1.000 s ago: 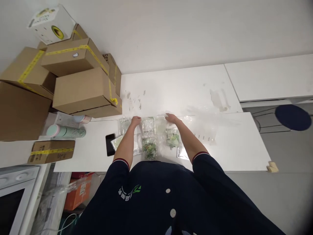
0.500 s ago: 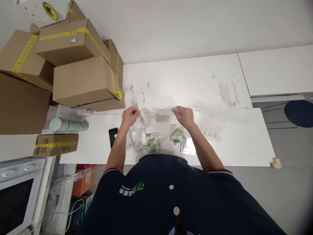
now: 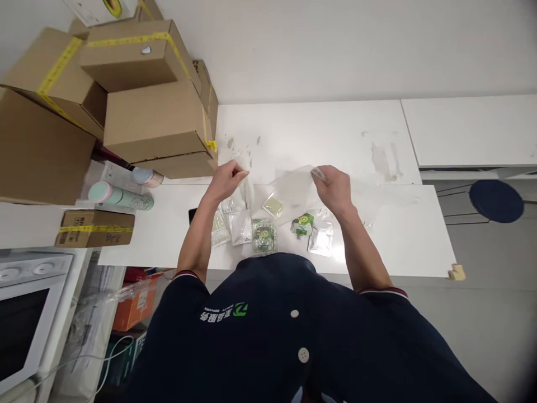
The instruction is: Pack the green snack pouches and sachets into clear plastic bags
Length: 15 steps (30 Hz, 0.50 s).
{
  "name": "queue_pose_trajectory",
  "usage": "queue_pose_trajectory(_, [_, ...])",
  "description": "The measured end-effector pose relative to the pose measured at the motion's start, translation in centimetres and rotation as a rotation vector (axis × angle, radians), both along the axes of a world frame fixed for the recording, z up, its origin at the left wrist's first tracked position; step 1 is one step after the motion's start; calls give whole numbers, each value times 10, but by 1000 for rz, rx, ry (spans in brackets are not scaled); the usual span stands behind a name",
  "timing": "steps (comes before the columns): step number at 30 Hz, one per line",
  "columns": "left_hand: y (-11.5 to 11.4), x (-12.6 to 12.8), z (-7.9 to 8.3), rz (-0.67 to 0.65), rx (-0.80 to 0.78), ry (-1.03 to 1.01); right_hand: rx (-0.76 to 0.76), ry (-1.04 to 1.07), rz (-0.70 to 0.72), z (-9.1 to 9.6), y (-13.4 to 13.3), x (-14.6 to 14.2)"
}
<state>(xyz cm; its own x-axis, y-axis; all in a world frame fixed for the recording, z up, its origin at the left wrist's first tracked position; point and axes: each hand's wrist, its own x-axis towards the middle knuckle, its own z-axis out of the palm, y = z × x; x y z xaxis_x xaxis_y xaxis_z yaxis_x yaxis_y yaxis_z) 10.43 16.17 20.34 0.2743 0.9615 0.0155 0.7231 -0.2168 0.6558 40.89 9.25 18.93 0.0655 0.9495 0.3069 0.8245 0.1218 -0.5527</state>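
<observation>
Both my hands are raised above the white table (image 3: 398, 235) and pinch the top edge of a clear plastic bag (image 3: 289, 187) stretched between them. My left hand (image 3: 226, 178) grips its left corner, and my right hand (image 3: 333, 187) grips its right corner. Below the bag several small packets lie on the table: a pale green sachet (image 3: 272, 205), a green patterned packet (image 3: 263, 238), a green and white packet (image 3: 302, 224), a clear pouch (image 3: 321, 242) and more clear pouches (image 3: 239, 226) under my left forearm.
Stacked cardboard boxes with yellow tape (image 3: 155, 120) fill the left. A mint green bottle (image 3: 119, 196) and a small taped box (image 3: 94, 235) lie by them. A dark phone (image 3: 193, 215) peeks out beside my left arm. A dark round stool (image 3: 497, 200) stands at the right.
My hands rose from the packets on the table, each pinching one end of the clear bag, and lifted it up and spread it apart. The packets stay on the table.
</observation>
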Motion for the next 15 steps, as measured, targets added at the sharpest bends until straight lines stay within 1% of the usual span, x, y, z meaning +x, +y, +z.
queue_pose_trajectory(2, [-1,1,1,-23,-13,-3,-6,4,-10,2,-5,2])
queue_pose_trajectory(4, [-1,0,3,-54,-13,1,-46,9,15,4,-12,6])
queue_pose_trajectory(6, [-1,-2,7,-66,27,4,-96,32,93,10,-20,10])
queue_pose_trajectory(9, [-4,2,20,-75,119,-5,-131,119,260,25,-33,12])
queue_pose_trajectory(12, [-14,25,34,-158,113,-105,-152,208,439,37,-39,-1])
queue_pose_trajectory(14, [-23,48,38,-241,61,-221,-144,250,513,37,-38,-17])
queue_pose_trajectory(15, [-27,59,36,-273,30,-284,-129,269,520,33,-36,-25])
